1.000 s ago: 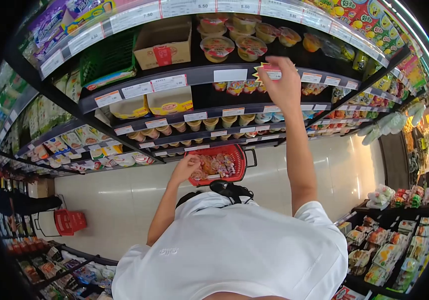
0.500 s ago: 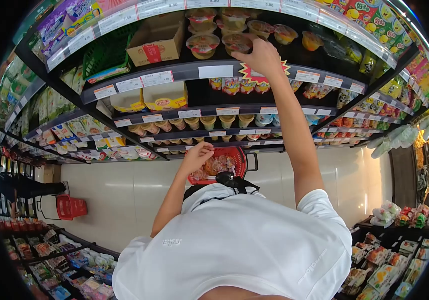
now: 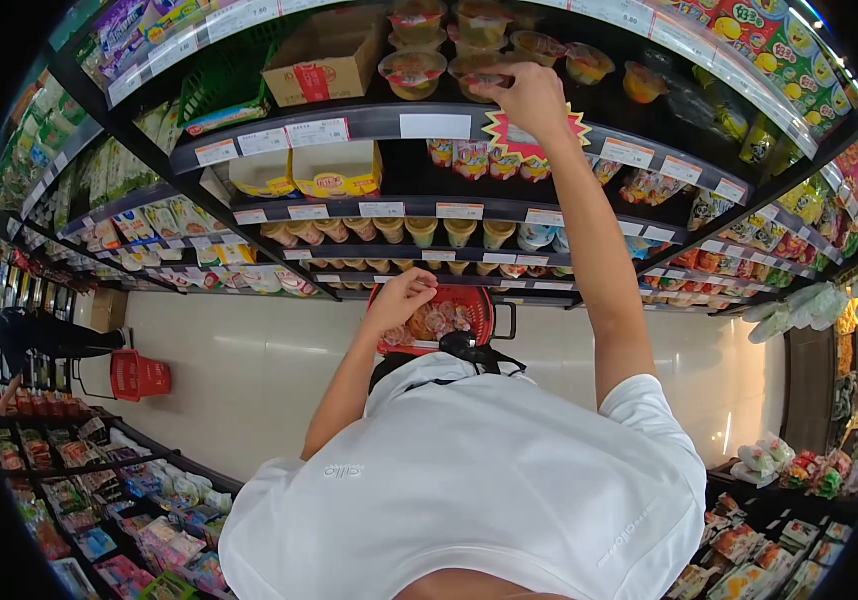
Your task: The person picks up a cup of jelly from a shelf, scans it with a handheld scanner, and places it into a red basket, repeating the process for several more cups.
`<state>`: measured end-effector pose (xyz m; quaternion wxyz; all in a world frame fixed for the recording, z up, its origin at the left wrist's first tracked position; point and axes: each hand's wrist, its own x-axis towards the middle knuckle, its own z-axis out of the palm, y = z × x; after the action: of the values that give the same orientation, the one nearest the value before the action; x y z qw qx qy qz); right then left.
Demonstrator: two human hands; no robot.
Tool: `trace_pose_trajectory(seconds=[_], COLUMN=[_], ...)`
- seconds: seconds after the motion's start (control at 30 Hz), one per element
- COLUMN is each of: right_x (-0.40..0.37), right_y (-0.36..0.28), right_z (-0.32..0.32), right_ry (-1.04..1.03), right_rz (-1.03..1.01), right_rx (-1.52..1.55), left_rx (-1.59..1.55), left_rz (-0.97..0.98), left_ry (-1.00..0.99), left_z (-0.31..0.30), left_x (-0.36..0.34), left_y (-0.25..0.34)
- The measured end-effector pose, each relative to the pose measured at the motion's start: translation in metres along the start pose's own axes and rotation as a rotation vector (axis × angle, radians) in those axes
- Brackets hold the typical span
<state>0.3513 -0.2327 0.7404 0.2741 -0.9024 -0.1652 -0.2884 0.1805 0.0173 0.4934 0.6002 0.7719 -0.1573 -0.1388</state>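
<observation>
- Far left: a person in dark clothing (image 3: 41, 345) stands in the aisle; a red wheeled basket (image 3: 140, 376) sits on the floor alongside.
- Upper shelf (image 3: 377, 122), left part: green plastic crate (image 3: 231, 85), then an open cardboard box (image 3: 324, 65) near the front edge.
- Shelf below, left part: yellow-and-white open carton (image 3: 337, 172) at the front edge.
- Left hand (image 3: 402, 300): fingers loosely bent and parted, just above the left side of a red shopping basket (image 3: 485, 312) that contains clear-wrapped packs (image 3: 434, 322).
- Upper shelf, middle: the lidded fruit jelly cup (image 3: 464, 75) stands at the front edge, right of a similar cup (image 3: 412, 75).
- Right hand (image 3: 534, 98): fingers and thumb bent at that cup's right side, touching it; whether they pinch it cannot be told.
- Beneath the right wrist: red-and-yellow starburst sign (image 3: 577, 128) on the shelf's front edge.
- Further right: an orange-filled cup (image 3: 644, 82), set back from that edge.
</observation>
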Motion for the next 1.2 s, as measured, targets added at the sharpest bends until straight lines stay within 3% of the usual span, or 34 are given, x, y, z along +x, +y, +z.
trace_pose_trajectory(seconds=[0.33,0.4,0.53,0.6,0.67,0.9,1.03,1.2], right_x=[-0.013,-0.012,-0.015,-0.025,-0.053,-0.110,-0.134,-0.148], right_y=[-0.005,0.001,0.001,-0.008,-0.023,-0.057,-0.071,-0.078], right_z=[-0.007,-0.003,-0.014,-0.023,-0.034,-0.032,-0.027,-0.024], right_ry=[0.089,0.305,0.451,0.495,0.455,0.406,0.314,0.272], right_rz=[0.009,-0.141,-0.245,-0.290,-0.243,-0.356,-0.338,-0.319], right_rx=[-0.014,-0.016,0.034,0.214,0.234,0.392,0.539,0.586], left_rx=[-0.031,-0.014,-0.009,0.021,-0.013,0.005,0.080,-0.161], left_rz=[-0.066,-0.059,-0.001,0.106,0.242,0.576,0.754,0.722], left_ry=[0.027,0.030,0.064,0.136,0.188,0.385,0.476,0.294], left_z=[0.009,0.007,0.007,0.006,0.000,-0.007,-0.010,-0.007], left_x=[-0.006,-0.005,-0.001,-0.001,0.005,0.020,0.035,0.041], left_y=[0.004,0.011,0.023,0.046,0.072,0.169,0.196,0.205])
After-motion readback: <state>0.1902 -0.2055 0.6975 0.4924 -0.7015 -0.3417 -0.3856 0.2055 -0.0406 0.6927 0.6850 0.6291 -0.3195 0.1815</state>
